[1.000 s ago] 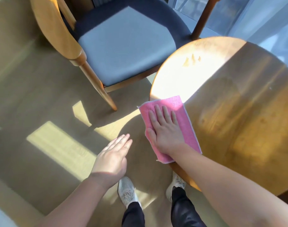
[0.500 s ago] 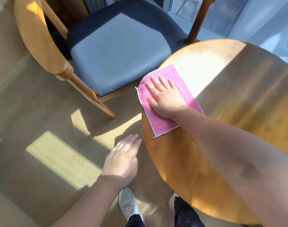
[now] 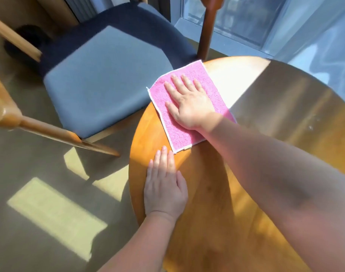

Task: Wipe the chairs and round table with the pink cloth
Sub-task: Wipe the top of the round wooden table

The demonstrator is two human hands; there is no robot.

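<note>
A pink rectangular terry cloth with a thin white edging (image 3: pixel 176 132) lies flat on the far-left part of a round, glossy, honey-coloured wooden table (image 3: pixel 211 222), in the sunlit band of the top. Its left corner reaches just past the table's rim toward the chair beside it. The right hand (image 3: pixel 189 104) lies palm-down on the middle of the cloth, with all 4 fingers straight and slightly spread and the thumb out to the side. It presses the cloth flat against the wood and grasps nothing. The right forearm stretches across the table from the lower right, partly in shadow. The left hand (image 3: pixel 164 185) rests palm-down on the bare wood close to the table's left rim, with its fingers straight, held together and closed on nothing. Its fingertips are just short of the cloth's near corner and do not touch it. A wooden chair with a grey-blue padded seat (image 3: pixel 101 91) stands at the table's left, its front edge close against the rim, with 1 pale leg angled across the floor. Bright patches of sun lie on the beige floor (image 3: pixel 56 214). A window (image 3: pixel 236 18) runs behind the table.
</note>
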